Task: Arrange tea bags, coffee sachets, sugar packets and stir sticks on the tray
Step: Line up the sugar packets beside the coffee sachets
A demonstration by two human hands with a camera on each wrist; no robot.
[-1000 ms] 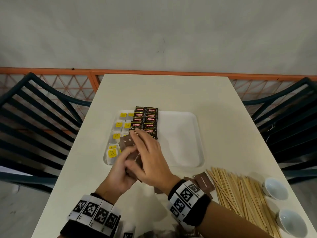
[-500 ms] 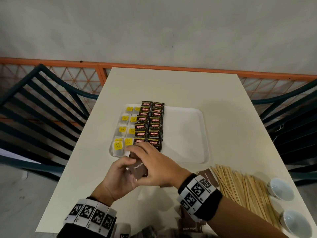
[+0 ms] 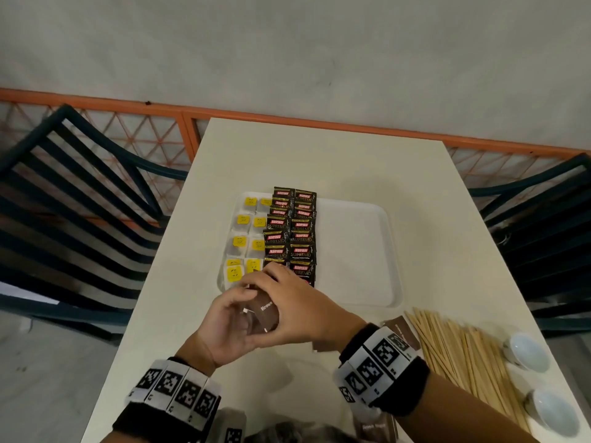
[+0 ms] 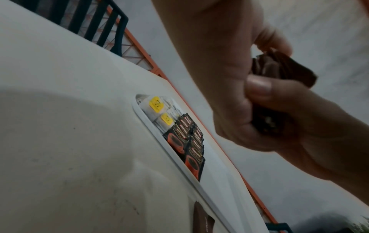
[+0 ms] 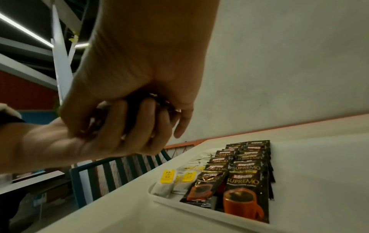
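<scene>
Both hands hold one stack of brown sugar packets point(image 3: 267, 311) just above the table, in front of the white tray's point(image 3: 367, 251) near left corner. My left hand point(image 3: 233, 302) cups the stack from the left, and my right hand point(image 3: 281, 292) grips it from above and the right. In the left wrist view the sugar packets point(image 4: 279, 67) stick out past the fingers. Tea bags point(image 3: 243, 241) with yellow tags fill the tray's left column. Beside them lie two rows of black coffee sachets point(image 3: 297, 231). Wooden stir sticks point(image 3: 463, 356) lie loose at the right.
More brown packets point(image 3: 403, 330) lie beside the sticks and another packet point(image 3: 374, 426) lies at the near edge. Two small white bowls point(image 3: 524, 350) stand at the near right. Dark slatted chairs point(image 3: 80, 203) flank the table. An orange railing point(image 3: 287, 116) runs behind it.
Both hands drew back with the sugar stack from over the tray's near left part to just in front of it. The stack now stands more upright between them.
</scene>
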